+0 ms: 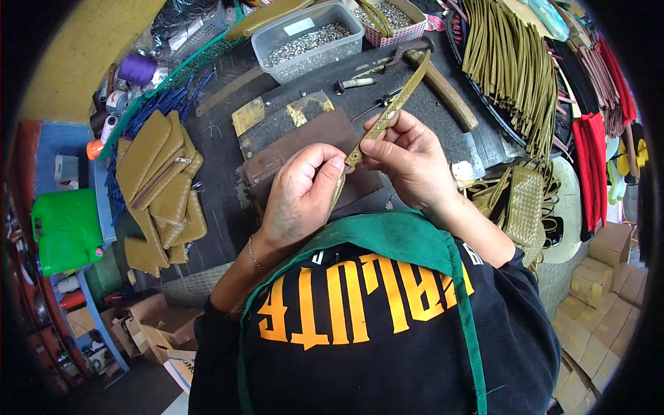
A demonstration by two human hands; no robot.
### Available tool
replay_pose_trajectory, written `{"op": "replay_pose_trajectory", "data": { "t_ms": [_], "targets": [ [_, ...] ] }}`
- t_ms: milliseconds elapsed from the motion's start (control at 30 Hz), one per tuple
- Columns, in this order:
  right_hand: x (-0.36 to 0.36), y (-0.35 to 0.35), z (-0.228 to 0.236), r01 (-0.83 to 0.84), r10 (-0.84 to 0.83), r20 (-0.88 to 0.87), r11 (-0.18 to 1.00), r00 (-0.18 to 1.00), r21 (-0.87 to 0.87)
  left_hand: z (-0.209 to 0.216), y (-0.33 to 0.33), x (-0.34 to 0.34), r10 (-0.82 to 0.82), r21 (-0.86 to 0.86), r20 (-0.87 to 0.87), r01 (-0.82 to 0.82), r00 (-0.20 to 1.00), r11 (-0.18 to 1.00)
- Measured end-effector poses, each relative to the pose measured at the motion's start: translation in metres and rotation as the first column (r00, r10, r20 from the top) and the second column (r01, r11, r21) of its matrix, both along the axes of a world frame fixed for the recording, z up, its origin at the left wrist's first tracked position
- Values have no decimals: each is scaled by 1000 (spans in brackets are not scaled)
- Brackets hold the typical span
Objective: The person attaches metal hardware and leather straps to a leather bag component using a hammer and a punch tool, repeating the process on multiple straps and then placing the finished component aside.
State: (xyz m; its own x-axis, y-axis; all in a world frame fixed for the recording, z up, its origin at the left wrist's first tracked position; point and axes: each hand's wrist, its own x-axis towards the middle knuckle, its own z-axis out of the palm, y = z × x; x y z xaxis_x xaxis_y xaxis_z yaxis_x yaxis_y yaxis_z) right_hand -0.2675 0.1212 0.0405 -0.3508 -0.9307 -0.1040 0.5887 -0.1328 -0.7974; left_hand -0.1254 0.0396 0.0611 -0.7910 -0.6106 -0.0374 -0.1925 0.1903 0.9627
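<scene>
An olive-gold leather strap [399, 104] runs up between my two hands over the middle of the bench. My left hand [304, 190] pinches its lower part between thumb and forefinger, and a short end hangs below the fingers. Just to the right, my right hand [408, 155] grips the strap with the thumb lying along it. Its far end curves up toward a hammer [443, 90] lying on the bench. Beneath my hands is a brown leather-like pad [294, 142] on the dark bench top. A small tool with a pale handle [356, 83] lies beyond it.
A clear tub of small metal fittings [308, 45] stands at the back beside a checked box [394, 28]. Stacked olive pouches [162, 187] lie at left. Many olive straps [508, 69] fill the far right, above a woven bag [526, 207]. Cardboard boxes [162, 321] sit on the floor.
</scene>
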Motion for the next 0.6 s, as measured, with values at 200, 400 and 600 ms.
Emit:
{"op": "replay_pose_trajectory", "data": {
  "t_ms": [200,400,600],
  "targets": [
    [2,3,-2,4,-9,-134,999,991,-37,5,-1,2,1,3,-41,-1,999,1000],
    [-4,0,2,-152,144,-102,986,984,-76,-3,0,2,8,88,-61,-2,998,996],
    [-115,-84,22,2,-36,-509,998,860,-67,5,1,20,179,199,-377,-109,909,974]
  ]
}}
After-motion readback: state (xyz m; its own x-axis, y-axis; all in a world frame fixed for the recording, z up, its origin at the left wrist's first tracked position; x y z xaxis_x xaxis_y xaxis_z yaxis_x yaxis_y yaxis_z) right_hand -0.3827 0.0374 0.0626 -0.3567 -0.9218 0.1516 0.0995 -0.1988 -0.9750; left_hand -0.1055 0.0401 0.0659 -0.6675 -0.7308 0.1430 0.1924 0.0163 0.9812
